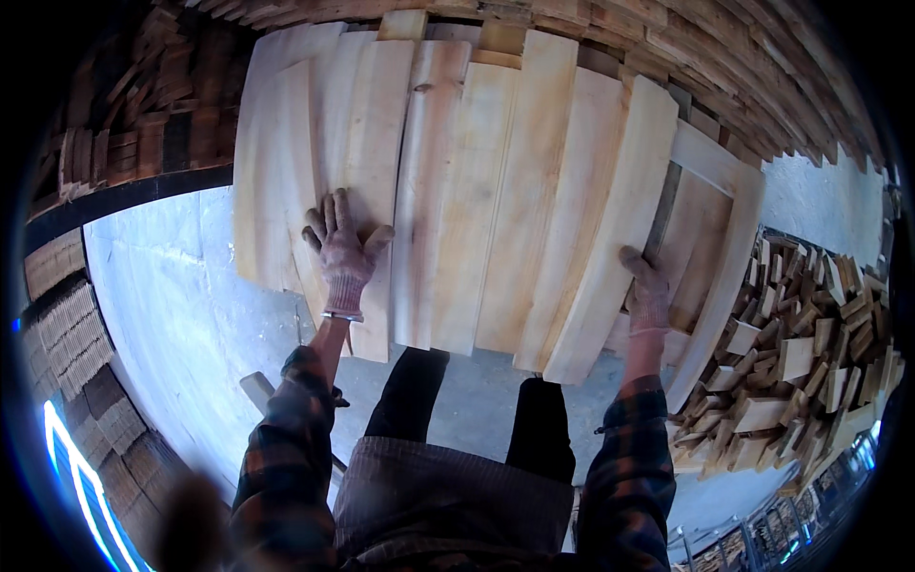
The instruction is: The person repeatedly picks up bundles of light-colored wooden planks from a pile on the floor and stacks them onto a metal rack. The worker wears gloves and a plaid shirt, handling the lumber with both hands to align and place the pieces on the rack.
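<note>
The long, pale boards (491,210) lie flat and side by side in front of you, in a wide row just past your legs (408,396). Their long way runs from near you to far from you, and their short ends point at you. The ends do not line up: some stick out more than others. The board by your right hand (648,291) leans a bit, with its far end to the right. Your left hand (341,253), in a glove, lies on the boards on the left side with its fingers spread wide. Your right hand, in a glove too, is at the right edge of that leaning board, with one fingertip on it; the rest is hard to see, so I cannot tell if it pinches the wood. Just right of it are more pale wood strips (705,157), set like a frame. Farther right, a big heap of short wood bits (796,353) sits on the gray floor (172,248). Big stacks of wood (762,86) stand behind the boards
</note>
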The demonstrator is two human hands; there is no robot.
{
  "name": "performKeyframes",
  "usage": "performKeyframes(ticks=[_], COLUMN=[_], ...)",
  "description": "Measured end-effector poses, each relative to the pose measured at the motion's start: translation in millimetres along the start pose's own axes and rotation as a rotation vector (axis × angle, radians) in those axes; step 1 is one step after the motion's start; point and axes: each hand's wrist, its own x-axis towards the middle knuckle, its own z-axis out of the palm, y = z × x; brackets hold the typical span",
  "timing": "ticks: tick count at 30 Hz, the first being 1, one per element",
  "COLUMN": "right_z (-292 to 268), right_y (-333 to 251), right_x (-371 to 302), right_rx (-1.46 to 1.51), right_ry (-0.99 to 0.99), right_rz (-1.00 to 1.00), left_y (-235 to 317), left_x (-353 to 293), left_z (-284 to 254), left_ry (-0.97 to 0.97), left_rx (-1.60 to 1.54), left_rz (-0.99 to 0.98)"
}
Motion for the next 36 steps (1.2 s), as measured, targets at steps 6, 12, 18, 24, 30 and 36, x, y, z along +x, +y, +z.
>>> performKeyframes(ticks=[6, 12, 18, 24, 30, 36], right_z=[33.7, 98.3, 13.2, -24.4, 0.3, -6.9], right_y=[-4.5, -37.4, -49.5, -12.1, -12.8, -18.6], right_x=[-24.3, -54.7, -26.4, 9.4, -1.3, -3.2], right_rx=[-0.752, -1.207, -1.205, -1.139, -1.146, -1.134], right_ry=[0.246, 0.257, 0.411, 0.284, 0.330, 0.320], right_rz=[-0.411, -0.320, -0.201, -0.532, -0.509, -0.649], left_y=[-38.7, -59.1, -69.5, -62.9, 46.5, 69.1], left_x=[2.8, 24.1, 28.2, 25.1, 29.5, 41.9], left_z=[-20.9, -30.8, -38.8, -28.9, -41.4, -39.7], left_ry=[0.188, 0.014, -0.050, 0.031, -0.035, -0.128], left_rx=[-0.872, 0.025, -0.087, -0.561, -0.018, 0.073], left_rz=[-0.335, -0.324, -0.362, -0.318, -0.310, -0.374])
